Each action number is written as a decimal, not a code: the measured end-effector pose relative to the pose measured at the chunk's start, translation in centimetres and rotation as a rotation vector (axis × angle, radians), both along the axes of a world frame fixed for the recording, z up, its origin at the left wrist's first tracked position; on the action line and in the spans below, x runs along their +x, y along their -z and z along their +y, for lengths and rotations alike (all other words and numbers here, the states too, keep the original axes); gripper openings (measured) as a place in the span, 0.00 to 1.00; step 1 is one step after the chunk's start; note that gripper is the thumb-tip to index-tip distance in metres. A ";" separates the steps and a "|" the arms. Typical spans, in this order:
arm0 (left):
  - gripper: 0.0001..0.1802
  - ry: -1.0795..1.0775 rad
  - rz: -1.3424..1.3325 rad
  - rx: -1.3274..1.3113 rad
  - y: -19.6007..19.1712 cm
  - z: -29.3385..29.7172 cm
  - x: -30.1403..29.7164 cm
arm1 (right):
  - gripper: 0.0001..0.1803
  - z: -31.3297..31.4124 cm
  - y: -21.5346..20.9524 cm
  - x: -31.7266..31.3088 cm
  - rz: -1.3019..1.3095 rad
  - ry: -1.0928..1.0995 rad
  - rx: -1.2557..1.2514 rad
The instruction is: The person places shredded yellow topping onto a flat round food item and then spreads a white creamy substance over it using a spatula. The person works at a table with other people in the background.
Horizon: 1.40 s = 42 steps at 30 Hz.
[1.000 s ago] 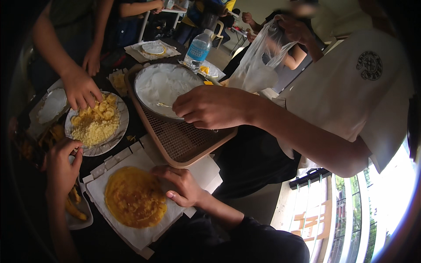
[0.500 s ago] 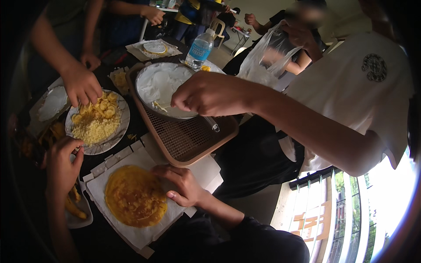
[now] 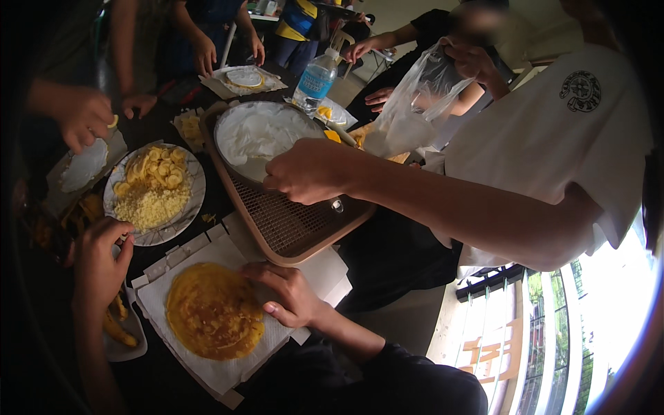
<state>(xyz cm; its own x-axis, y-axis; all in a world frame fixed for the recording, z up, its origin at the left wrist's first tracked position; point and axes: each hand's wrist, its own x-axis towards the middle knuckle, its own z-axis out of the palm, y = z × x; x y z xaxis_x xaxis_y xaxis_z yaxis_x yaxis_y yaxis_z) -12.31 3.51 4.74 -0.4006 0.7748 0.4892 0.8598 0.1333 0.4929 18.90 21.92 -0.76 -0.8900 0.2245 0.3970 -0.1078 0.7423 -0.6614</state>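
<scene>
1 co-worker's hand (image 3: 86, 119) has just gone from the plate (image 3: 196, 199) w/ what looks like a banana slice (image 3: 113, 122), & is now nr the white-topped round (image 3: 83, 167), far L. On my remote feed the pancake (image 3: 216, 311) hasn't moved: flat on white paper (image 3: 277, 336), bare on top, so I judge it's no further along. R hand (image 3: 285, 294): thumb & fingers apart, tips by pancake's edge. L hand (image 3: 100, 259), nr plate: fingers nearly pinched, can't tell if holding anything.

pancake (image 3: 214, 311): slight sheen | paper liner (image 3: 153, 294): matt | tray (image 3: 297, 259): plastic, meshed base | cream (image 3: 259, 135), tray's far edge: smooth | bag (image 3: 415, 107): shiny thin plastic
</scene>
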 end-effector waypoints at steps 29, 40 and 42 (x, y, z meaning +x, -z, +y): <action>0.06 0.056 0.090 0.026 -0.7 0.0 -0.1 | 0.34 0.1 -0.1 -0.1 0.089 -0.021 0.007; 0.06 0.040 0.092 0.027 -0.6 0.0 -0.1 | 0.35 0.2 -0.1 -0.2 0.106 -0.019 0.029; 0.06 0.041 0.094 0.026 -0.5 0.0 -0.1 | 0.35 0.2 0.0 -0.2 0.108 -0.015 0.035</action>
<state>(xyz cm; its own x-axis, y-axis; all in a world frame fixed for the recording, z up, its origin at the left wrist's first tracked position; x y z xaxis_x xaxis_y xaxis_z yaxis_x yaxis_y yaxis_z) -12.39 3.49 5.26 -0.3201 0.7763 0.5431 0.9068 0.0849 0.4130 18.68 22.14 -0.74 -0.8446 0.1962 0.4982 -0.1883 0.7622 -0.6193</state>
